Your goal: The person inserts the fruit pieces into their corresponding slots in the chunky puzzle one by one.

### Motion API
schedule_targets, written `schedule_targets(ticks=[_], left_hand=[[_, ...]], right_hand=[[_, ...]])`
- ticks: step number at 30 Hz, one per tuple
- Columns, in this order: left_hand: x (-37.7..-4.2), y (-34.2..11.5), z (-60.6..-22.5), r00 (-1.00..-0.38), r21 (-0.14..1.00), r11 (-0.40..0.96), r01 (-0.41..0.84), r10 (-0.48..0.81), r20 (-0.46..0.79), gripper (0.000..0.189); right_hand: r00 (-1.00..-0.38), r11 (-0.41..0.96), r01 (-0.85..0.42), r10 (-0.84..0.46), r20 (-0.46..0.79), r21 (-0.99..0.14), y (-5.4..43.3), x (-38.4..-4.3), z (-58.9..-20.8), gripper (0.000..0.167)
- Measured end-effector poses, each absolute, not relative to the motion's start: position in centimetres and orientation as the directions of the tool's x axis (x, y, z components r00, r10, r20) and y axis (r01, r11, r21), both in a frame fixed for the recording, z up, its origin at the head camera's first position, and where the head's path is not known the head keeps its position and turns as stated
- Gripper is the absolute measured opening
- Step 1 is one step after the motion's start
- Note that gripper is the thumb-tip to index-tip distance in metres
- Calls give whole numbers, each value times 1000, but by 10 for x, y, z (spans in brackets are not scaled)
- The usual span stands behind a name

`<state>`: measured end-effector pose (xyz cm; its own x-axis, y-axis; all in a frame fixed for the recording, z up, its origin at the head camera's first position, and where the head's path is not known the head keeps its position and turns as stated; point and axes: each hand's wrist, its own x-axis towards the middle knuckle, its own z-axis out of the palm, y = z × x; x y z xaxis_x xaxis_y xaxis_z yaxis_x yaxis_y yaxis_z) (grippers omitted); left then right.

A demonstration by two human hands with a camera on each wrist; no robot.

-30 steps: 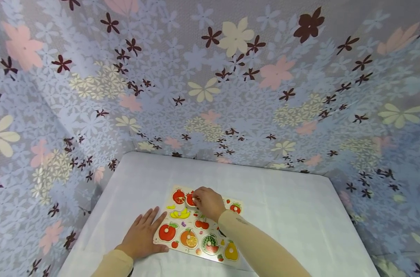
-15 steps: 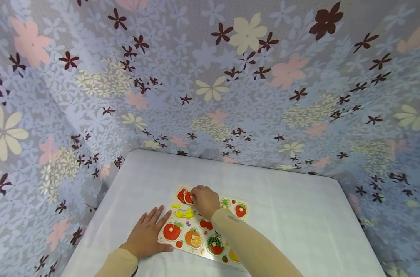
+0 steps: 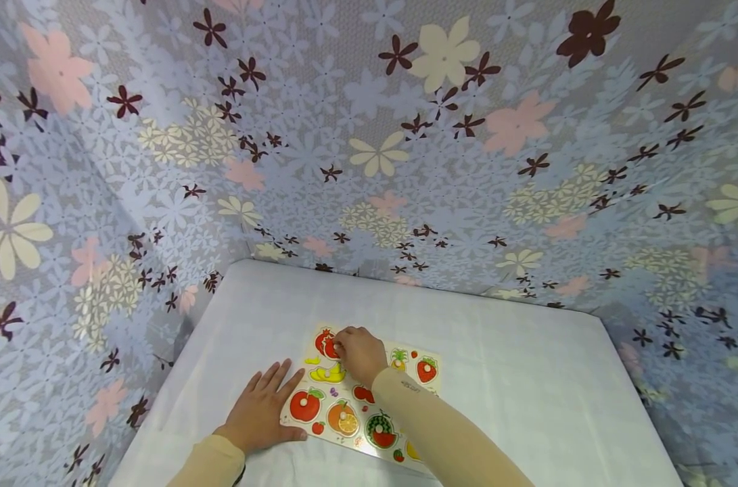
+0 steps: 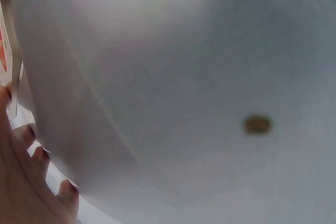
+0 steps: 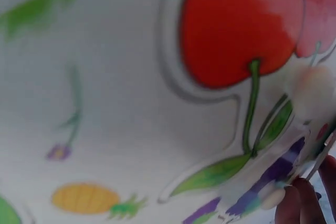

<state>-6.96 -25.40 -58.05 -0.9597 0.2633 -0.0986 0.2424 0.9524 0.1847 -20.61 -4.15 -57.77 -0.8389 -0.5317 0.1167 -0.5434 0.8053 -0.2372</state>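
Note:
A fruit puzzle board [image 3: 320, 433] lies on the white-covered table. My right hand [image 3: 364, 357] pinches a red pomegranate puzzle piece [image 3: 330, 348] near the board's far left corner. The piece overlaps the printed pomegranate [image 3: 322, 338] there and stands slightly off it. In the right wrist view, curled fingers [image 5: 304, 203] show at the lower right, beyond the cherry piece [image 5: 236, 30]. My left hand [image 3: 256, 412] lies flat with spread fingers at the board's left edge, thumb along the near corner. The left wrist view shows its fingers [image 4: 39, 161] beside the board's edge.
Other knobbed pieces sit in the board: bananas [image 3: 327, 374], apple [image 3: 304, 406], orange [image 3: 343, 418], watermelon [image 3: 381, 431] and strawberry [image 3: 426, 369]. My right forearm [image 3: 442, 426] covers part of the board's right side. Flowered cloth [image 3: 381, 223] walls in the table [image 3: 527, 379].
My right hand has moved the pomegranate piece left, from beside the printed pomegranate to overlapping it. The left hand stays at the board's edge. The head view has shifted slightly.

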Motion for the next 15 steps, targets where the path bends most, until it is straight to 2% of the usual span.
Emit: schedule_targets(ticks=[6, 15], left_hand=[[-70, -254, -580, -961, 193, 952, 237, 258, -96, 113], [-70, -253, -580, -960, 193, 951, 243, 264, -92, 112]], right_hand=[[-809, 771, -588, -569, 150, -244, -30, -206, -576, 20], [-811, 776, -578, -580, 75, -253, -19, -202, -573, 26]])
